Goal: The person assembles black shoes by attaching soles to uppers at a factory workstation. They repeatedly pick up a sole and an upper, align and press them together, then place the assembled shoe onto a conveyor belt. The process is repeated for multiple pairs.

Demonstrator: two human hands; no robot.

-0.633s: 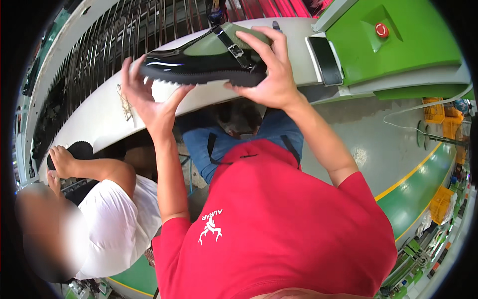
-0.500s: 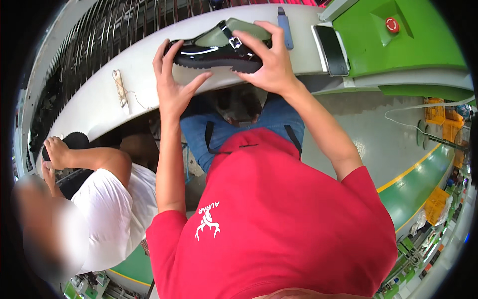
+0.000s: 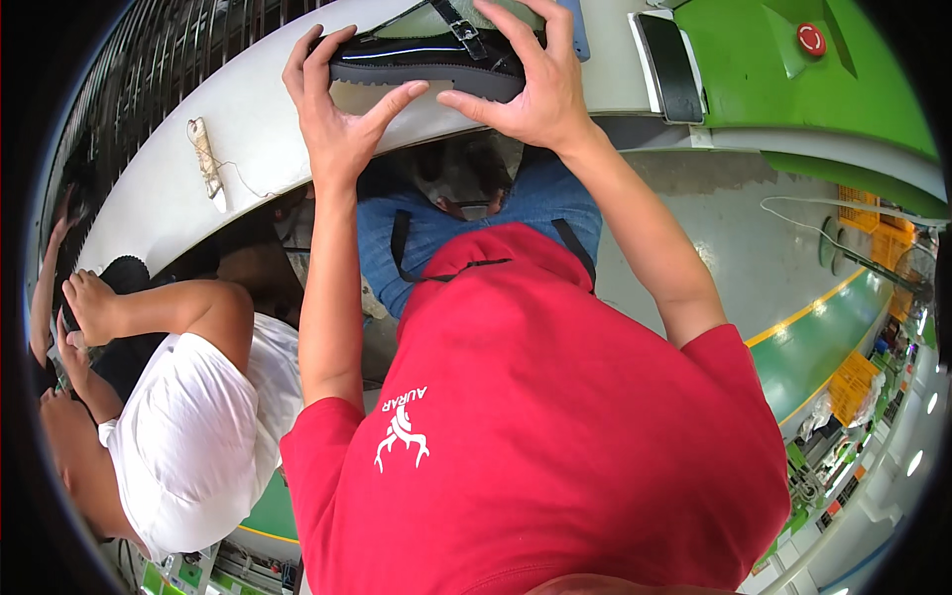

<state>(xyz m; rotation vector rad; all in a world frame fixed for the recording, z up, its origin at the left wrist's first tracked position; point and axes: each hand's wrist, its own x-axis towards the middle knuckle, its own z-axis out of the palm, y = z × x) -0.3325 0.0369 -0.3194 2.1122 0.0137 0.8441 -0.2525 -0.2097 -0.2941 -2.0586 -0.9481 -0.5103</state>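
A black shiny strap shoe (image 3: 407, 56) with a silver buckle and a thick ridged sole is held up at the top of the head view, over the white worktop. Its upper part is cut off by the picture's edge. The fingers of my left hand (image 3: 342, 134) curl round the toe end, with the thumb beneath the sole. At the heel end my right hand (image 3: 545, 99) grips the shoe, its thumb also under the sole and its fingers over the opening near the strap. Pale green shows inside the shoe.
The white worktop (image 3: 154, 193) bears a wrapped cutting tool (image 3: 205, 159) with a thread, a blue-handled tool (image 3: 575, 28) and a phone (image 3: 669, 67). A green machine housing (image 3: 754, 79) with a red button (image 3: 811, 39) stands right. A co-worker in a white shirt (image 3: 188, 446) sits left.
The shoe and both hands have shifted up in the picture, and the shoe now shows more of its side and sole. Another arm has come into view at the far left.
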